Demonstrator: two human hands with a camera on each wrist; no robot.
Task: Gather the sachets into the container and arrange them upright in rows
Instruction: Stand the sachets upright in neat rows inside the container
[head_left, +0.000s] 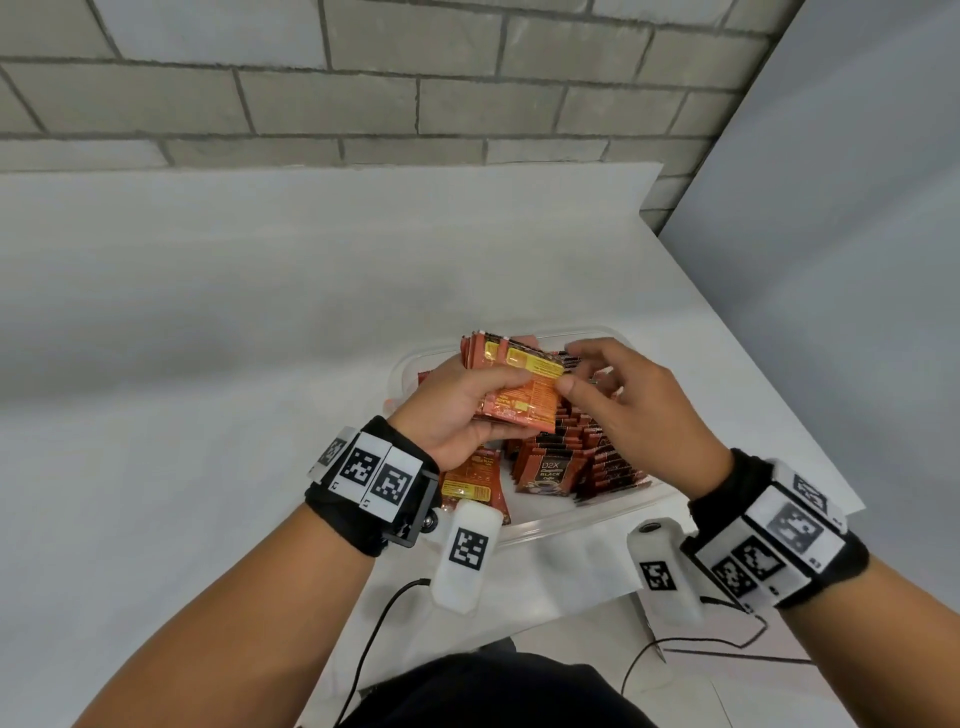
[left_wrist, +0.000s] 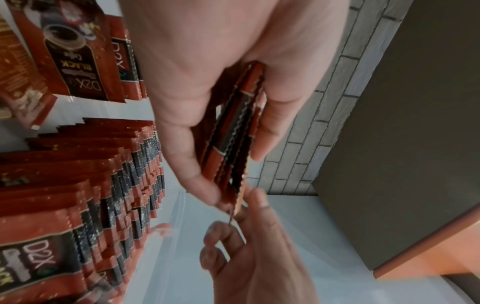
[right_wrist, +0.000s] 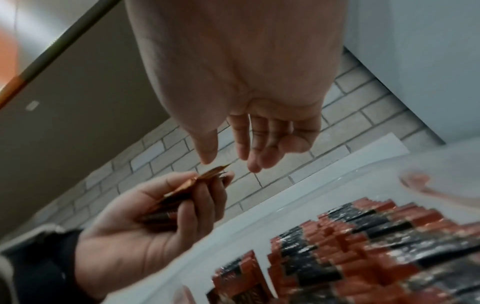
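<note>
My left hand (head_left: 488, 400) grips a stack of orange-brown sachets (head_left: 519, 384) above the clear plastic container (head_left: 571, 519). In the left wrist view the stack (left_wrist: 233, 127) shows edge-on between thumb and fingers. My right hand (head_left: 582, 371) hovers at the stack's right end, its thumb at the edge and its fingers relaxed; the right wrist view shows a gap around the stack's tip (right_wrist: 223, 167). Several sachets stand upright in rows (head_left: 587, 457) in the container's right part. One sachet (head_left: 472, 480) lies loose at its front left.
The container sits on a white table (head_left: 208, 338) near its right edge. A brick wall (head_left: 363, 93) runs behind and a grey panel (head_left: 831, 208) stands at the right. Black cables (head_left: 374, 639) hang at the front edge.
</note>
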